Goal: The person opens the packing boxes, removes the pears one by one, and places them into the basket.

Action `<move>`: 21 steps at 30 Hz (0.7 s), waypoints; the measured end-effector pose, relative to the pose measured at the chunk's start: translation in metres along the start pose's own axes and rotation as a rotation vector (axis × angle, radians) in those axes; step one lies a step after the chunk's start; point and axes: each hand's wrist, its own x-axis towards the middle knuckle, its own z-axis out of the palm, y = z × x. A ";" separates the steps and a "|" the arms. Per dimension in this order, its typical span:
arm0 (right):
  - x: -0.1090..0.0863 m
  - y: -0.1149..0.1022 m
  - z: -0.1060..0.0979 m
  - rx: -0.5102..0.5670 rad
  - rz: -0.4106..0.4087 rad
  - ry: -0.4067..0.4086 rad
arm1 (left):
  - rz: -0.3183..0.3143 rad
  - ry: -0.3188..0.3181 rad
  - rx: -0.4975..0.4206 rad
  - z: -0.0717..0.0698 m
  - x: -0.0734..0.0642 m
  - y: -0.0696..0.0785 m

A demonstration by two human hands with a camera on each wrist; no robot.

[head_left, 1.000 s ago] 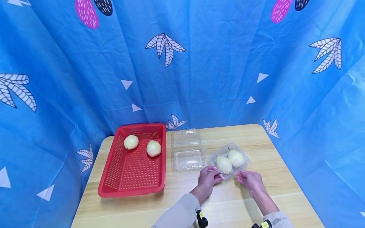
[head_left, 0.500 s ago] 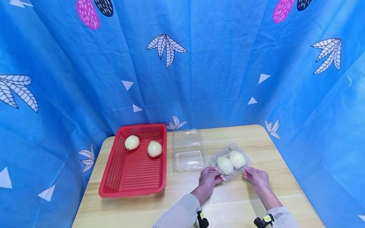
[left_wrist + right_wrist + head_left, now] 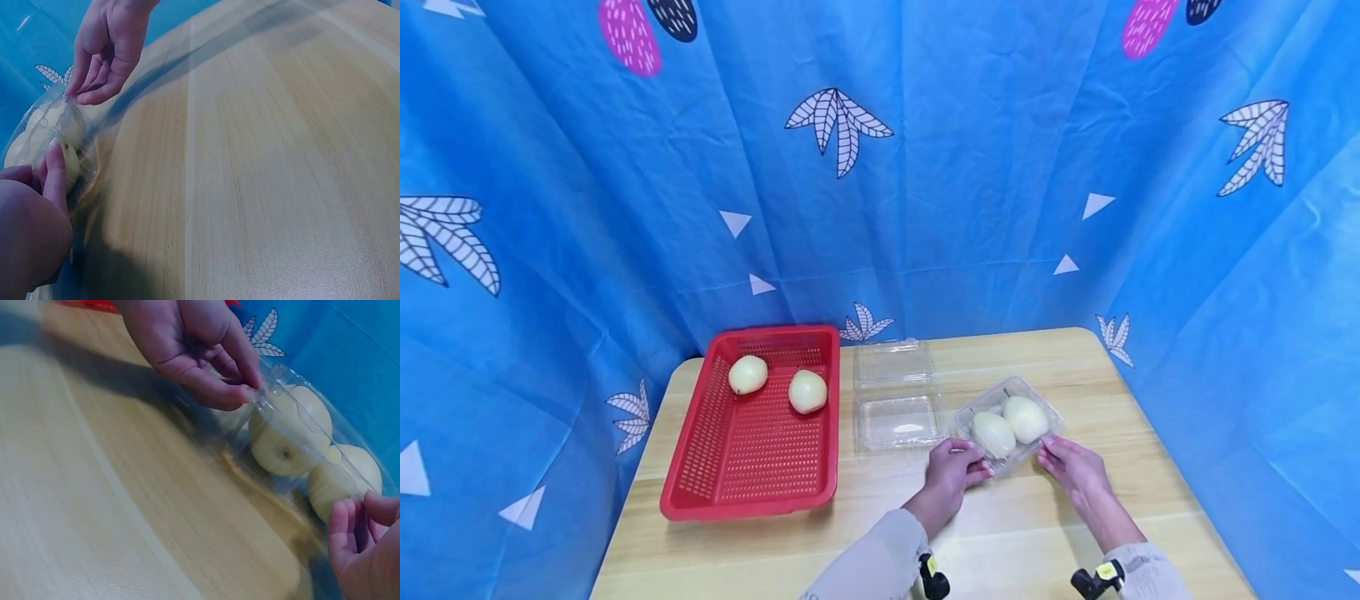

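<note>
Two pale yellow pears (image 3: 993,434) lie side by side in a clear plastic clamshell box (image 3: 1019,384), turned at an angle on the right of the table. My left hand (image 3: 950,475) pinches the box's near left corner between thumb and fingers. At the near right corner, my right hand (image 3: 1075,471) pinches the edge. The right wrist view shows the closed lid over the pears (image 3: 284,440), with fingertips of both hands at the front rim. In the left wrist view the box (image 3: 37,134) is partly hidden behind my left hand (image 3: 34,225).
On the left of the wooden table (image 3: 880,533) stands a red plastic basket (image 3: 748,508) with two more pears (image 3: 807,392) inside. Between basket and hands lies an open clear clamshell box (image 3: 898,421) without fruit. A blue patterned curtain (image 3: 880,208) surrounds the table.
My right hand has slid right along the front edge of the box to its near right corner. The left hand keeps its grip at the left corner.
</note>
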 end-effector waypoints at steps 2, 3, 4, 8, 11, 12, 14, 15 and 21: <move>0.001 0.000 -0.002 -0.020 -0.004 -0.003 | 0.004 0.001 0.003 0.001 0.000 0.000; 0.001 -0.001 -0.003 -0.033 -0.004 -0.004 | 0.002 0.002 0.001 0.001 0.000 0.000; 0.001 0.000 -0.004 -0.048 -0.004 -0.005 | -0.001 0.001 -0.001 0.001 0.000 0.000; 0.000 0.001 -0.007 -0.077 0.000 -0.003 | -0.016 -0.008 -0.013 0.000 0.002 -0.002; -0.002 0.003 -0.006 -0.062 -0.003 0.015 | -0.014 -0.029 -0.018 -0.002 0.002 -0.004; -0.004 0.003 -0.005 -0.057 -0.003 0.019 | -0.008 -0.036 -0.017 -0.003 0.002 -0.005; -0.006 0.004 -0.003 -0.039 -0.004 0.030 | -0.001 -0.046 -0.014 -0.004 0.002 -0.006; -0.007 0.005 -0.002 -0.029 -0.006 0.038 | 0.002 -0.053 -0.009 -0.004 0.002 -0.006; -0.013 0.010 0.011 0.022 -0.029 0.073 | 0.004 -0.081 0.004 -0.006 0.000 -0.010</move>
